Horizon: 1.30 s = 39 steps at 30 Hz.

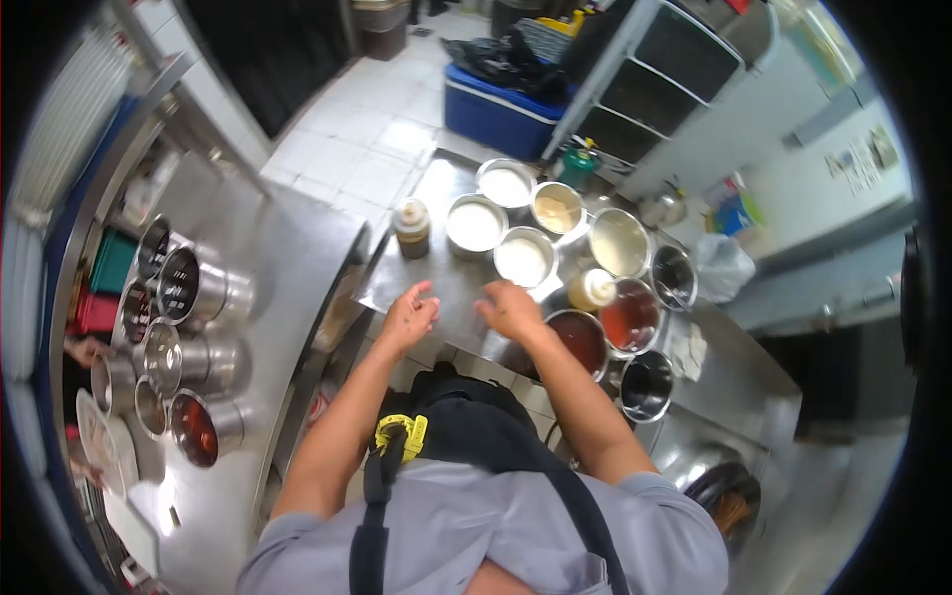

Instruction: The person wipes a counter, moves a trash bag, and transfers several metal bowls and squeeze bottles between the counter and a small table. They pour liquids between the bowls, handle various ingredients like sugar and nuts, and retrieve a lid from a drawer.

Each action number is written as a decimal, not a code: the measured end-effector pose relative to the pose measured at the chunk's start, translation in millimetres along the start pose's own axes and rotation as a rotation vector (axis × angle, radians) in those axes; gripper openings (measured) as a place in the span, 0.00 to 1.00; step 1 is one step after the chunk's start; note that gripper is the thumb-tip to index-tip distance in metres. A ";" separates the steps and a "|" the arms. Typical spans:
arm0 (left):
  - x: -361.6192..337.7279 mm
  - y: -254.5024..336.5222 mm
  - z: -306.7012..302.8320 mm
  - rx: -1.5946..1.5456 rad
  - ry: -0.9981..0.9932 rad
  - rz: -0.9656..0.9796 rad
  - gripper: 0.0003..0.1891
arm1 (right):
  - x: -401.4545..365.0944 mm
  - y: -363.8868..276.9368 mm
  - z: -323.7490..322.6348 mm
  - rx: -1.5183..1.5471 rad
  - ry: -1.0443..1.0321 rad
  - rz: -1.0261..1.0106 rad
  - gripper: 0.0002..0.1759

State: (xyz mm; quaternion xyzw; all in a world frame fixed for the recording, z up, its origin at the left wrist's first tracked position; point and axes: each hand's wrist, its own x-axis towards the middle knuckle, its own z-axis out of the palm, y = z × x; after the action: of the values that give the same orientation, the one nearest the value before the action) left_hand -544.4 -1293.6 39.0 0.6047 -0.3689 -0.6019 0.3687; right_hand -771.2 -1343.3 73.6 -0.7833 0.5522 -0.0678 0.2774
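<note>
My left hand (412,315) hovers over the near edge of the steel table (451,322), its fingers loosely bent and apart, with nothing in it. Facing it, my right hand (509,309) has its thumb and forefinger slightly apart and holds nothing I can see; its other fingers are partly hidden. Beyond my left hand stands a squeeze bottle (411,226) with dark contents. Past my right hand are metal pots of white sauce (523,258), plus a pot of tan sauce (557,208). A yellowish squeeze bottle (592,290) and a pot of red sauce (630,315) stand to its right.
Another steel counter (288,248) on the left bears several metal pots (193,428). At its far side another person's hand (87,349) shows. A blue cooler (499,114) with a black bag stands on the tiled floor. A crumpled cloth (688,352) lies at right.
</note>
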 end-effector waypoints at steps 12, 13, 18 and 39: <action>-176.8 -62.0 -109.0 -0.174 0.467 -0.104 0.25 | 122.8 -9.1 -64.1 -0.157 0.364 -0.132 0.19; -182.6 -72.6 -112.8 -0.168 0.477 -0.105 0.25 | 146.5 -9.1 -65.1 -0.261 0.380 -0.159 0.22; -202.7 -82.8 -123.7 -0.167 0.568 -0.073 0.23 | 184.6 -31.4 -56.2 -0.594 0.137 -0.169 0.38; -366.6 -113.7 -345.4 -0.177 1.717 0.311 0.12 | 81.7 -212.9 -26.7 0.829 0.361 -0.505 0.09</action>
State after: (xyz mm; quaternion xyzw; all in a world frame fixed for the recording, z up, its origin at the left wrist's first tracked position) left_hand -199.9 -914.9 106.2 0.7608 0.0059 0.0922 0.6423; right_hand -574.9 -1376.4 188.0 -0.6921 0.3118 -0.4797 0.4400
